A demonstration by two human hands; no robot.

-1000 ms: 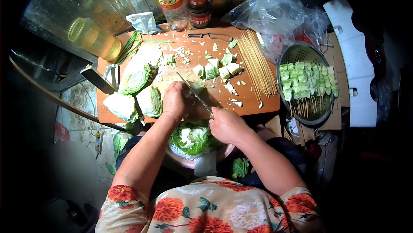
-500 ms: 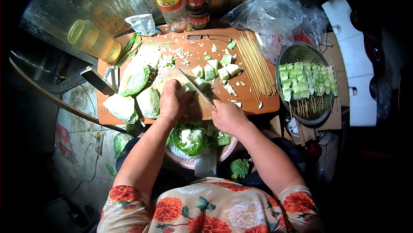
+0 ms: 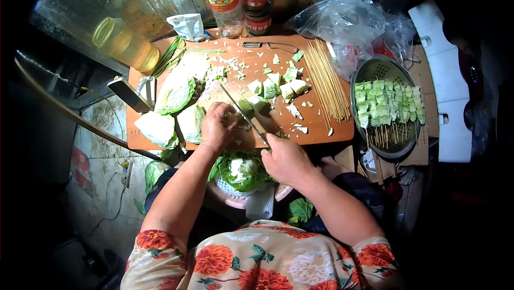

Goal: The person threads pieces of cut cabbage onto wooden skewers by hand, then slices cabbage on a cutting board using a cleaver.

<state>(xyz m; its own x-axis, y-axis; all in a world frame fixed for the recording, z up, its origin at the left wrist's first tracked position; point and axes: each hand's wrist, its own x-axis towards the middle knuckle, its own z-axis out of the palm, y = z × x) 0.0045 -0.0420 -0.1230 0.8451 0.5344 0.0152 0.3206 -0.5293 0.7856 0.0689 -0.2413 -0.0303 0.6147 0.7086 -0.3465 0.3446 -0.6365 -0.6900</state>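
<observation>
Far left on my feed, the jar of yellow liquid (image 3: 127,45) leaned beside the board (image 3: 313,132), with the phone (image 3: 128,96) propped below it; a knock from the left forearm could have tipped either one. Next along, pale cabbage wedges (image 3: 178,96) sat close together, the lowest near the board's front edge, where a careless elbow might have rolled one off. Then the tense bit: the left hand (image 3: 218,127) had its fingers bent close to the knife (image 3: 233,100), and I couldn't tell whether their tips pinched any cabbage. Had that hand crept right, or the blade skidded on wet leaf, I judged a fingertip would have been in trouble. Just right of the blade lay a small cut chunk (image 3: 258,102), loose enough to roll under the edge, and beyond it the chopped squares (image 3: 270,88). The right hand (image 3: 286,159) had its fingers closed around the handle; a damp palm could have let it twist. Farther right, bare sticks (image 3: 326,78) lay fanned, easily scattered by a wide sweep, and the loaded ones (image 3: 377,102) rested in the colander (image 3: 393,153).
</observation>
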